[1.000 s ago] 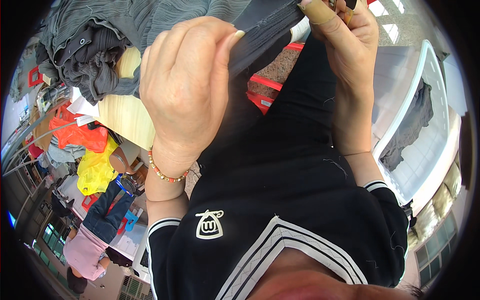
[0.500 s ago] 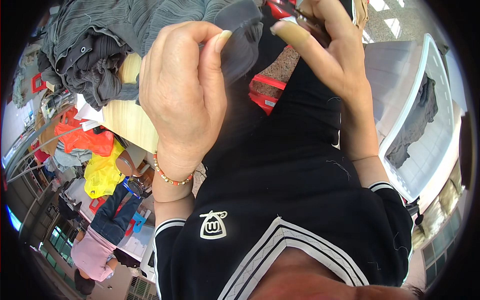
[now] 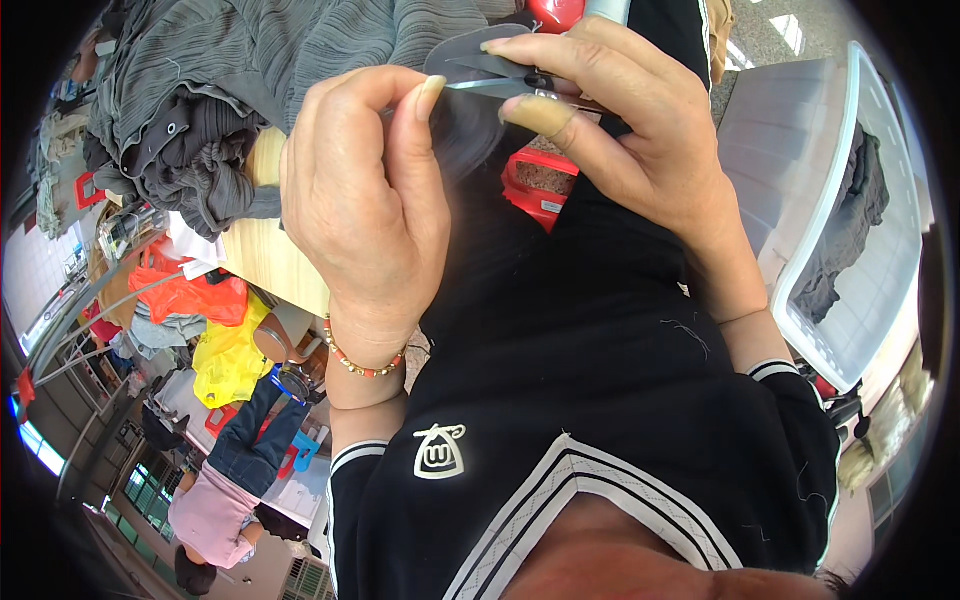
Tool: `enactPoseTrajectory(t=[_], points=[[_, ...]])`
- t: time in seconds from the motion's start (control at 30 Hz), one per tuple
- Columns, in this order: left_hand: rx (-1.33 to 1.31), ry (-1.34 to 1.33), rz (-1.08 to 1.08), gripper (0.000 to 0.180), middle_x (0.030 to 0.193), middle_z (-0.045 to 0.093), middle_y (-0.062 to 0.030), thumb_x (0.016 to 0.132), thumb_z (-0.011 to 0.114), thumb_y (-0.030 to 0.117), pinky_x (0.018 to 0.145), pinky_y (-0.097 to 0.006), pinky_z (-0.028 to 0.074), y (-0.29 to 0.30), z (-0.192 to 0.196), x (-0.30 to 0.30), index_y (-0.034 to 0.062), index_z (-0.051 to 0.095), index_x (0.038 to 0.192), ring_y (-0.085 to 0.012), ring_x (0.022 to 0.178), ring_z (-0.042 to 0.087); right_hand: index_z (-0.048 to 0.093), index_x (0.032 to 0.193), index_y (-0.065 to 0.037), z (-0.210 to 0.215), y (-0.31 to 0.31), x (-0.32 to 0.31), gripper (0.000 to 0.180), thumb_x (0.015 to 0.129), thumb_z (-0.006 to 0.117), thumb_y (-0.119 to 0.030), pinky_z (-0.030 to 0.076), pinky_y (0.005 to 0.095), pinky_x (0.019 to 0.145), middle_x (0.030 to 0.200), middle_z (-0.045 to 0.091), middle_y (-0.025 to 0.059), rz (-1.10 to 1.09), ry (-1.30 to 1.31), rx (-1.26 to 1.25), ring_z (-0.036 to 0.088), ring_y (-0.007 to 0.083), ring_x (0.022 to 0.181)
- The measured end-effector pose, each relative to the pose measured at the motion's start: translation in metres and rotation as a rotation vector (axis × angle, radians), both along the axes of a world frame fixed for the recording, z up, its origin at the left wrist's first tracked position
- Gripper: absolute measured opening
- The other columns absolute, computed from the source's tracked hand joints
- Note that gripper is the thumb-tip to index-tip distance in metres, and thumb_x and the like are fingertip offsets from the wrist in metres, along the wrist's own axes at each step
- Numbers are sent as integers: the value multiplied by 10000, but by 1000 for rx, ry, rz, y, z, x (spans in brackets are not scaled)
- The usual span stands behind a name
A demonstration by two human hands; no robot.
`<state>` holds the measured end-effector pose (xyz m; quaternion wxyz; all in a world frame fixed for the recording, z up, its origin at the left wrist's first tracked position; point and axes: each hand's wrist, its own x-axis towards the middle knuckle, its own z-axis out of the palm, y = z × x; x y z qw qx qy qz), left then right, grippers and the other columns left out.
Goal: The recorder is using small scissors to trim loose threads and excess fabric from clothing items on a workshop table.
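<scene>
Thumb and index finger of my left hand [image 3: 365, 190] are pinched on the edge of a dark grey piece of fabric [image 3: 455, 48]. Part of that fabric hangs below the fingertips, smeared by motion. My right hand [image 3: 640, 120] is closed around small thread snips [image 3: 495, 87]; their blades point left and lie against the fabric, with the tip close to my left fingertips. The right thumb has a tan covering on its tip. A large heap of grey ribbed garments [image 3: 300, 60] lies just beyond my left hand.
Light wooden tabletop [image 3: 275, 262] shows under the heap. At right stands a translucent plastic bin [image 3: 850, 370] with dark grey cloth [image 3: 845, 240] inside. Red plastic [image 3: 540, 185] shows below the hands. Orange [image 3: 190, 290] and yellow bags [image 3: 235, 350] lie left, and a person in pink [image 3: 215, 510] is farther off.
My right hand has come left and lower, bringing the snips' blades to the fabric by my left fingertips. My left hand keeps its pinch and has shifted only slightly.
</scene>
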<state>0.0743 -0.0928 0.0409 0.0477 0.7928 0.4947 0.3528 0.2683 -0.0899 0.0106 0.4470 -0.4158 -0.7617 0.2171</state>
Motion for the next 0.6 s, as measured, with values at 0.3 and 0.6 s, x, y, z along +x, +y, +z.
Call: enactPoseTrajectory(t=[0.3,0.6], points=[[10,-9,-5,58,861,641,-98,905,673,48,670,-365,473,1,0,2,33,619,921,-293,752,620,722,1148,-51,-9,8,-4,362,790,777,-50,410,242,578,779,545,32,-56,7,-21,506,113,657],[-17,22,-4,66,864,645,-91,897,676,43,674,-361,473,-1,1,0,38,615,922,-287,755,623,688,1100,-21,-17,30,-11,305,826,777,-121,486,308,581,768,583,101,7,259,743,608,243,648]])
